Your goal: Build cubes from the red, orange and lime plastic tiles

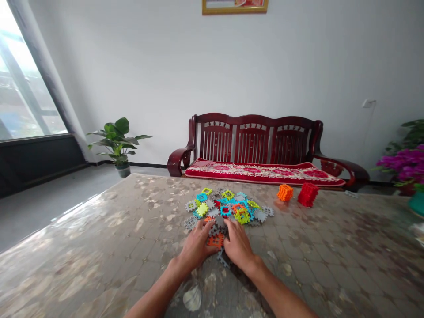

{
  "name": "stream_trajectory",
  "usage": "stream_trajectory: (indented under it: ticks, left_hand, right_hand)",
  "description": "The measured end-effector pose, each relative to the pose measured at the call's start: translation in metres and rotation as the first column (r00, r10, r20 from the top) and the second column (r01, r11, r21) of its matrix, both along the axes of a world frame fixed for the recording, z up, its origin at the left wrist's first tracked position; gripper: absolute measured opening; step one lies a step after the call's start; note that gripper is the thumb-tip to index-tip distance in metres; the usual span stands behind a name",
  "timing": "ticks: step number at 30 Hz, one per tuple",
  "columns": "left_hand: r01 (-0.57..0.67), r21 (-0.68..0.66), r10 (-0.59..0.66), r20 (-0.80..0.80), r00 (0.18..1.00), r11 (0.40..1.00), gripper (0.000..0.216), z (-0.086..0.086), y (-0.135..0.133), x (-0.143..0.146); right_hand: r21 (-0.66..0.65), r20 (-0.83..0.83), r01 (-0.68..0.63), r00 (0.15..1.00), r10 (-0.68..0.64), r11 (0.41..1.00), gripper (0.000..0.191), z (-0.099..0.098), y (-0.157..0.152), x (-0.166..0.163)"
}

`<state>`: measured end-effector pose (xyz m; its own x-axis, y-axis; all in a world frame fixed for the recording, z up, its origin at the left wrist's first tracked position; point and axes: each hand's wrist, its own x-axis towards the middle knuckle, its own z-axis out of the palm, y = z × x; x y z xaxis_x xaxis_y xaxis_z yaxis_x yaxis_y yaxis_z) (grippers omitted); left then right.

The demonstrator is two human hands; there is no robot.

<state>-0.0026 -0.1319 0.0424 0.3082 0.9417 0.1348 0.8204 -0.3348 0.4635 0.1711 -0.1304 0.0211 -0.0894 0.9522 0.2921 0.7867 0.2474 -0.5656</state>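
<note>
Both hands are close together at the near side of a pile of toothed interlocking plastic tiles (202,209). Curled inward, my left hand (195,242) has its thumb and fingers around an orange tile (215,240). My right hand (239,244) is bent too, its fingertips at a grey tile (220,222) between the two hands. The undersides of the fingers are hidden. Below the right thumb, another grey tile (223,258) lies on the table. Lime frames (242,216), blue, grey, red and orange pieces overlap in the pile.
An orange stack of tiles (285,192) and a red stack (308,194) stand right of the pile on the patterned table (132,247). Farther right is a small grey piece (351,194). Purple flowers (404,163) stand at the right edge. Behind the table is a wooden bench (253,139).
</note>
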Motion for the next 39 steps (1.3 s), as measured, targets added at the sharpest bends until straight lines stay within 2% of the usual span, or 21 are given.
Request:
stream_trajectory:
  ticks: [5,8,12,16,20,25,28,33,39]
  left_hand:
    - [0.059,0.082,-0.056,-0.032,0.998,0.995,0.049,-0.004,-0.001,0.010]
    - [0.114,0.101,-0.104,-0.100,0.990,0.988,0.040,-0.005,0.001,0.013]
    - [0.143,0.145,-0.121,-0.153,0.981,0.979,0.037,-0.009,0.005,0.015]
    - [0.132,0.163,-0.102,-0.181,0.978,0.978,0.043,-0.011,0.008,0.016]
    - [0.121,0.170,-0.081,-0.225,0.971,0.978,0.049,-0.008,0.010,0.019]
    - [0.141,0.208,-0.078,-0.285,0.955,0.968,0.051,-0.005,0.012,0.019]
    - [0.109,0.201,-0.046,-0.296,0.954,0.973,0.051,-0.004,0.015,0.018]
    - [0.059,0.206,0.014,-0.338,0.941,0.977,0.044,0.000,0.021,0.019]
    - [0.085,0.242,0.012,-0.375,0.927,0.967,0.033,0.004,0.032,0.017]
  right_hand:
    - [-0.053,-0.234,0.020,0.972,-0.032,0.998,0.060,-0.005,0.017,-0.002]
    - [-0.115,-0.394,0.033,0.916,-0.076,0.993,0.058,-0.012,0.025,-0.002]
    - [-0.201,-0.634,-0.059,0.769,-0.084,0.978,0.061,-0.017,0.028,-0.001]
    - [-0.276,-0.783,-0.197,0.614,-0.101,0.941,0.060,-0.010,0.025,0.002]
    - [-0.304,-0.818,-0.242,0.563,-0.122,0.921,0.056,0.000,0.022,0.004]
    - [-0.320,-0.801,-0.235,0.585,-0.129,0.918,0.057,0.002,0.021,0.006]
    - [-0.320,-0.796,-0.240,0.592,-0.124,0.917,0.055,0.001,0.022,0.006]
    - [-0.317,-0.816,-0.270,0.567,-0.116,0.909,0.049,0.003,0.021,0.005]
    - [-0.310,-0.850,-0.301,0.512,-0.121,0.902,0.052,0.010,0.019,0.005]
